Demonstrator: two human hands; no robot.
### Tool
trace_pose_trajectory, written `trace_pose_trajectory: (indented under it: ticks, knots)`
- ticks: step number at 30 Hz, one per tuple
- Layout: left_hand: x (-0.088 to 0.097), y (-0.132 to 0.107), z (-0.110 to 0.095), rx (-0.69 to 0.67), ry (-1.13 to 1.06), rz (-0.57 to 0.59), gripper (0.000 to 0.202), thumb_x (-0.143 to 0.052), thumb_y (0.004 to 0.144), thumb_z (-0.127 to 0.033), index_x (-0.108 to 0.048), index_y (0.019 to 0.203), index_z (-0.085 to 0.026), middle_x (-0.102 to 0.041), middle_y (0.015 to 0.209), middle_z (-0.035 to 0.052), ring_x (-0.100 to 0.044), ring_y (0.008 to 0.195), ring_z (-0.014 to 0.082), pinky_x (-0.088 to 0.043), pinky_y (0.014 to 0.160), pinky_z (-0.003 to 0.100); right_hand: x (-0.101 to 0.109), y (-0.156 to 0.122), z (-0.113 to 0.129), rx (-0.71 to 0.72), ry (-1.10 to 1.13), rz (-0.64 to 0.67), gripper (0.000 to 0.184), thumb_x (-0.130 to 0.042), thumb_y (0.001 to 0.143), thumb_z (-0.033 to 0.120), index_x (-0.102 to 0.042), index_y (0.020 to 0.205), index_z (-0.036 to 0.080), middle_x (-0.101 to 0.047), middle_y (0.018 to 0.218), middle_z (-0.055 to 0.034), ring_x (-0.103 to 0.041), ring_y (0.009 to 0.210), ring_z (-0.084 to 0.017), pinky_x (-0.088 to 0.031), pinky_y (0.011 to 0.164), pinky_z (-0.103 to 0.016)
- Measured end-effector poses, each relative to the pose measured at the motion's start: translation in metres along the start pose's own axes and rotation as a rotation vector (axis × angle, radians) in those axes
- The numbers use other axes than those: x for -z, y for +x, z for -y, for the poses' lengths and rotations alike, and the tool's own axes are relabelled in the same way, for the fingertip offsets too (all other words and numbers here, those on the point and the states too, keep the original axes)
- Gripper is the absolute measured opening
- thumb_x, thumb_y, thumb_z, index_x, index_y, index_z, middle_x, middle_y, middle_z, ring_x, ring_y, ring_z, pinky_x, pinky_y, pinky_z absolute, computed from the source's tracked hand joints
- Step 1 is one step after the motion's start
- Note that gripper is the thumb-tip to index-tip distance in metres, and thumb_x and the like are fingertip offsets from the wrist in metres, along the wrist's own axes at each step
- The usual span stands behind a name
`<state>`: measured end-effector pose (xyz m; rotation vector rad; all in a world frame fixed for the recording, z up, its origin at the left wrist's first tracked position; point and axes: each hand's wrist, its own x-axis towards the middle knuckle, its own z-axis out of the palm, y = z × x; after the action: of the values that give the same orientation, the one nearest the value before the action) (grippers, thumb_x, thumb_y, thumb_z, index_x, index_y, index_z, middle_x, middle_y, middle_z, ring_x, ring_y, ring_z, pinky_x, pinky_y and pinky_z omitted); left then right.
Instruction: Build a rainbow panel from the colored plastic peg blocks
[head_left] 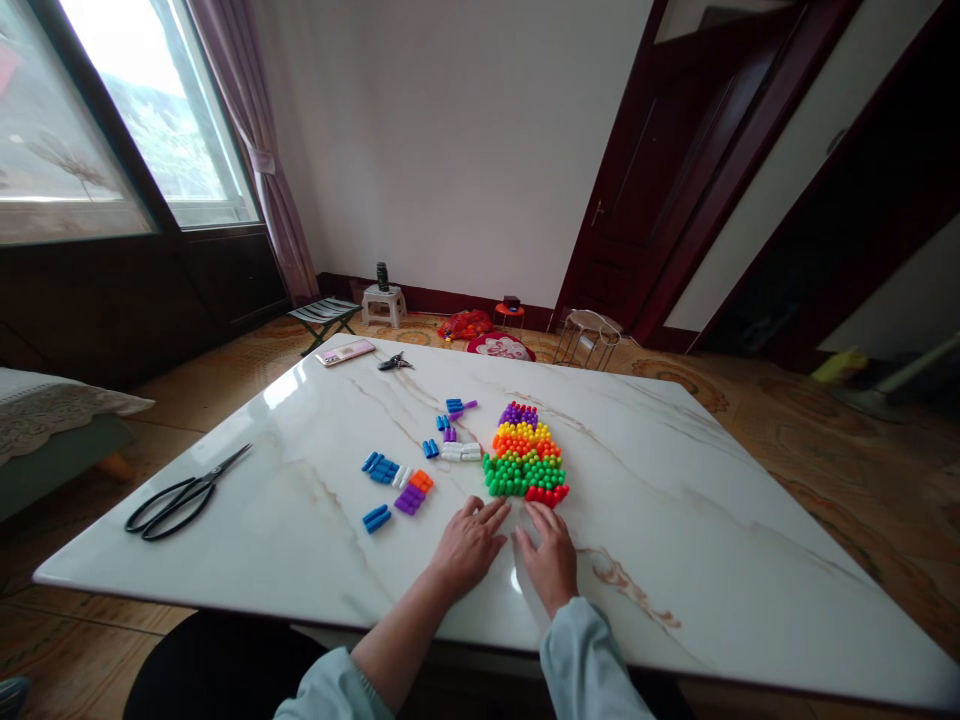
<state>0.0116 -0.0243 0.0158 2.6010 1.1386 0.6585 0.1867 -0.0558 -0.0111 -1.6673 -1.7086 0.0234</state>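
My left hand (472, 545) lies low over the white table, its fingers stretched towards the near edge of a block of green round-headed plastic pieces (508, 478). Just to its right, my right hand (551, 555) has its fingertips at a short row of red pieces (547, 495), with the thumb apart. Whether the fingertips press on the pieces is hard to tell. Behind the green rows, orange pieces (521, 446), yellow ones and purple ones (517, 414) stand packed together, with a few red at the back. No piece shows between the fingers of either hand.
Loose blue tubes (380, 467), white tubes (460, 452), orange tubes (421, 482) and purple tubes (409, 499) lie left of the block. Black-handled scissors (187, 492) rest at the table's left. Pliers (394, 362) and a phone (345, 353) lie near the far edge.
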Motion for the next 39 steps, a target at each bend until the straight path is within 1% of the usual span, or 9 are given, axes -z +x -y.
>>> trace_pose_trajectory:
  ticks: [9,13,17,23,26,30,33,36,39]
  knots:
    - [0.004,0.0,-0.005,0.008,0.001,0.004,0.047,-0.05,0.091,-0.031,-0.048,0.137,-0.022,-0.05,0.141,0.0037,-0.049,0.109,0.0243,-0.041,0.1,0.04,-0.002,0.0,-0.004,0.014,-0.042,0.038,0.044,-0.056,0.082,0.031,-0.059,0.124,0.016,-0.06,0.124,-0.0116,-0.054,0.109,-0.028,-0.045,0.095,-0.044]
    - [0.007,0.0,-0.005,0.028,-0.034,0.0,0.043,-0.053,0.089,-0.03,-0.054,0.131,-0.023,-0.053,0.138,0.0034,-0.049,0.108,0.0244,-0.041,0.099,0.04,-0.007,0.001,0.009,-0.017,0.028,0.019,0.039,-0.052,0.083,0.029,-0.061,0.118,0.018,-0.061,0.118,-0.0119,-0.059,0.101,-0.024,-0.051,0.085,-0.038]
    - [0.009,-0.001,-0.002,0.069,-0.167,-0.026,0.039,-0.057,0.085,-0.023,-0.06,0.124,-0.027,-0.058,0.132,0.002,-0.051,0.105,0.0222,-0.044,0.096,0.038,-0.012,0.0,0.026,-0.049,0.077,0.039,0.03,-0.043,0.086,0.025,-0.065,0.107,0.02,-0.063,0.106,-0.0089,-0.062,0.093,-0.02,-0.052,0.075,-0.032]
    - [0.015,-0.014,0.008,0.118,-0.422,-0.128,0.028,-0.051,0.086,-0.013,-0.071,0.102,-0.023,-0.07,0.106,0.0042,-0.059,0.099,0.0171,-0.047,0.091,0.031,-0.011,0.001,0.028,-0.004,0.035,0.084,0.023,-0.049,0.084,0.024,-0.065,0.099,0.022,-0.061,0.1,-0.0068,-0.062,0.09,-0.02,-0.05,0.076,-0.031]
    - [0.029,-0.034,0.018,0.185,-0.286,-0.188,0.028,-0.05,0.084,-0.011,-0.07,0.1,-0.023,-0.07,0.1,0.005,-0.061,0.095,0.0193,-0.047,0.09,0.036,-0.012,0.0,0.027,0.003,0.003,0.071,0.023,-0.05,0.083,0.024,-0.065,0.1,0.022,-0.06,0.1,-0.0068,-0.061,0.092,-0.021,-0.049,0.078,-0.033]
    - [0.051,-0.057,0.044,0.359,0.035,-0.325,0.03,-0.05,0.086,-0.015,-0.066,0.109,-0.025,-0.064,0.117,0.0071,-0.053,0.113,0.0256,-0.042,0.097,0.045,-0.014,-0.001,0.028,-0.008,-0.024,0.058,0.022,-0.05,0.083,0.023,-0.064,0.099,0.022,-0.06,0.101,-0.0066,-0.061,0.091,-0.021,-0.049,0.078,-0.033]
    - [0.058,-0.059,0.065,0.414,0.103,-0.286,0.036,-0.054,0.085,-0.019,-0.06,0.12,-0.025,-0.058,0.127,0.0067,-0.05,0.118,0.0257,-0.041,0.101,0.044,-0.014,-0.002,0.029,-0.002,-0.026,0.051,0.022,-0.05,0.083,0.023,-0.064,0.099,0.022,-0.06,0.101,-0.0068,-0.061,0.091,-0.021,-0.049,0.079,-0.033]
    - [0.056,-0.051,0.079,0.402,0.098,-0.21,0.031,-0.049,0.088,-0.018,-0.062,0.116,-0.024,-0.058,0.125,0.0068,-0.053,0.114,0.0232,-0.045,0.099,0.039,-0.014,-0.002,0.029,0.009,-0.024,0.041,0.021,-0.05,0.084,0.023,-0.064,0.1,0.022,-0.061,0.1,-0.0071,-0.061,0.09,-0.021,-0.049,0.079,-0.033]
    - [0.056,-0.043,0.083,0.356,0.116,-0.189,0.029,-0.046,0.089,-0.017,-0.063,0.113,-0.023,-0.059,0.12,0.009,-0.055,0.111,0.0233,-0.046,0.097,0.038,-0.014,-0.003,0.029,0.015,-0.029,0.039,0.021,-0.05,0.084,0.022,-0.064,0.1,0.023,-0.061,0.1,-0.0069,-0.061,0.091,-0.021,-0.049,0.079,-0.033]
